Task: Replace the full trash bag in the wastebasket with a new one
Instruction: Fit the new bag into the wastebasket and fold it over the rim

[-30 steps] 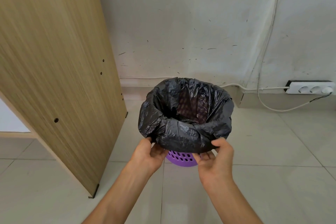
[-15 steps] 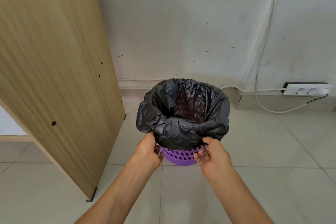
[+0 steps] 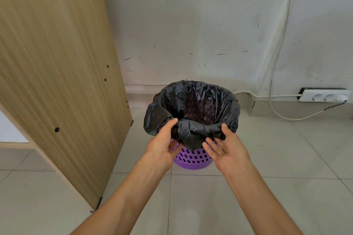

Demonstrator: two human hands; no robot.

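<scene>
One wastebasket (image 3: 193, 156), one trash bag (image 3: 191, 112) and two bare hands are seen. The wastebasket, purple with a lattice wall, stands upright on the tiled floor (image 3: 267, 187) near the wall (image 3: 191, 25), its long axis vertical and its mouth facing up. It is lined with the black trash bag, whose edge is folded out over the rim and hangs partway down the outside, so that only the lower lattice is shown at the front.

The left hand (image 3: 162, 147) is reached forward to the near left of the rim, thumb laid on top of the folded bag edge and fingers (image 3: 176, 149) curled under it against the lattice; a fold of plastic appears to be pinched there. The right hand (image 3: 227, 150) is held palm up just in front of the near right of the rim, fingers (image 3: 210, 148) spread wide and nothing gripped, the thumb tip touching or almost touching the bag.

A wooden panel (image 3: 57, 72) stands to the left, and one power strip (image 3: 322, 96) with three sockets lies by the wall at the right.
</scene>
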